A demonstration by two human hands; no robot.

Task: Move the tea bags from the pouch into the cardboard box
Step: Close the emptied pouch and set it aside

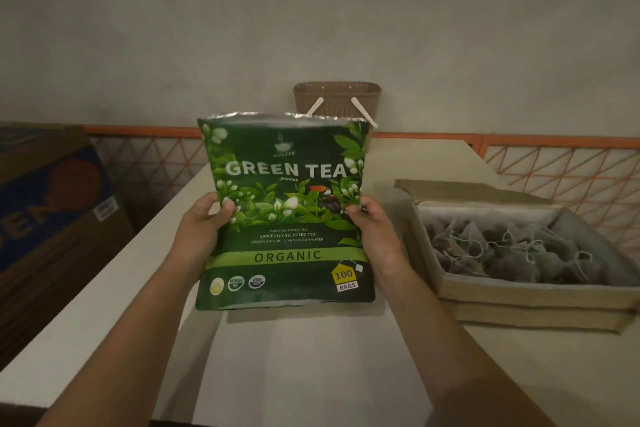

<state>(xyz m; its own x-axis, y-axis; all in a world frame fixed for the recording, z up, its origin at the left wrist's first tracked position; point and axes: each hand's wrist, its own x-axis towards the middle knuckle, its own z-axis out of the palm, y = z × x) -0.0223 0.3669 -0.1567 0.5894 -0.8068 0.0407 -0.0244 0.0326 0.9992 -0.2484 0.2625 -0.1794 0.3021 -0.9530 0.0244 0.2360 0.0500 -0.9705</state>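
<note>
Green foil pouch (285,211) stands upright on the counter (311,357), held at its two side edges. The left hand (204,222) grips the left edge, thumb on the printed front and fingers (227,206) wrapped behind; the right hand (372,225) does the same on the right edge, so both sets of fingers are clamped on the pouch. Its silver top edge, above the fingers, looks open, though I cannot see inside, so whether any bags remain there is not clear.

Right of the right hand, near but apart from the pouch, sits the box (519,295), lid flap folded back. A heap of tea bags (509,250) with strings already lies in it, covering its floor. By that, most of the move seems done; what is left is likely emptying any last bags and setting the pouch aside.

Beyond the fingers, behind the pouch, a brown basket (337,97) stands by the wall.
</note>
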